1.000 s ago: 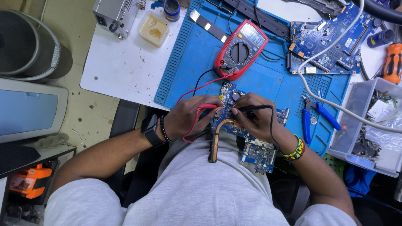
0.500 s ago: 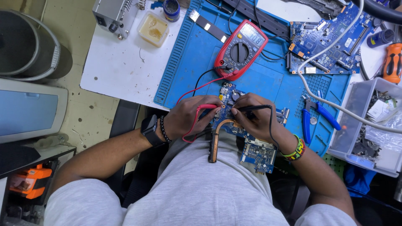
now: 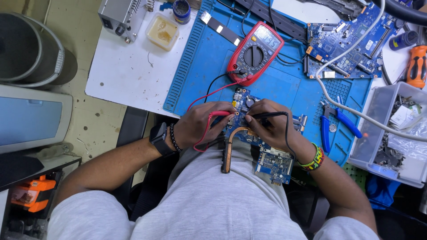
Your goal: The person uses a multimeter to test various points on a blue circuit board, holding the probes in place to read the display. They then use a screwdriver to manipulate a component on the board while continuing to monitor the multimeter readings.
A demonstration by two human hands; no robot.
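A blue circuit board (image 3: 272, 161) with a copper heat pipe (image 3: 229, 149) lies at the near edge of the blue work mat (image 3: 209, 58), partly over my lap. My left hand (image 3: 202, 126) grips a red test probe (image 3: 219, 114) with its tip on the board. My right hand (image 3: 269, 126) grips a black test probe (image 3: 267, 115), also pressed to the board. Red and black leads run up to a red multimeter (image 3: 254, 48) on the mat. My hands hide the middle of the board.
A second blue circuit board (image 3: 344, 46) lies at the mat's far right. Blue-handled pliers (image 3: 338, 122), an orange screwdriver handle (image 3: 416, 66), a clear parts bin (image 3: 396, 133), a white cable (image 3: 351, 111), a flux tub (image 3: 163, 31) and a metal box (image 3: 121, 15) surround it.
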